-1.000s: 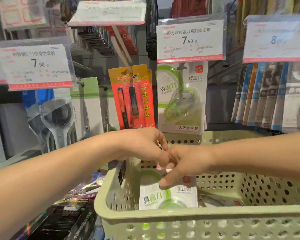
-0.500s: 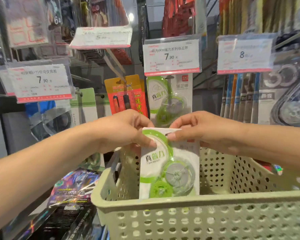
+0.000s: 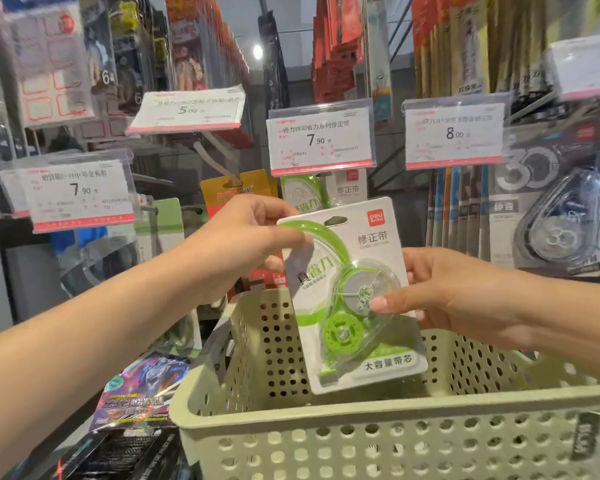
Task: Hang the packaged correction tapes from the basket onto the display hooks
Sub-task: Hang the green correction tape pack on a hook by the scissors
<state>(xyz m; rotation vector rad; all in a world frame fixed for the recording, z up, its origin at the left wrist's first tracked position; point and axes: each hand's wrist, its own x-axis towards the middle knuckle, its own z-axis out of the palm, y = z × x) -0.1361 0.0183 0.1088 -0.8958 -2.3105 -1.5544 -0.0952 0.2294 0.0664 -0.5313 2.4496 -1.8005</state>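
The correction tape pack (image 3: pixel 352 292) is up in the air, above the basket (image 3: pixel 378 420) and in front of the shelf. It is a white card with a green curve and a clear bubble with the green tape wheel inside. It leans a little, with its top tipped to the left. There is a small hole for hanging near its top edge.

The left hand (image 3: pixel 236 244) holds the pack at its top left corner. Its fingers are curled and pinch the edge of the card. The right hand (image 3: pixel 454 292) holds the right side of the pack. Its thumb presses on the clear bubble and the other fingers are behind the card, so both hands are clamped on the pack.

The basket is pale green with lots of small round holes. It sits right under the pack, close to the camera.

Just behind the pack, another green correction tape pack (image 3: pixel 305 194) hangs on the shelf. Above it is a white price tag (image 3: pixel 321 138) that says 7.90. To the right is a price tag (image 3: pixel 454 135) that says 8.00, with dark grey tape packs (image 3: pixel 551 216) hanging beside it. An orange pack (image 3: pixel 236 188) hangs behind the left hand. On the far left is one more 7.90 tag (image 3: pixel 80 194). Shiny card packs (image 3: pixel 139 396) lie low down, left of the basket.
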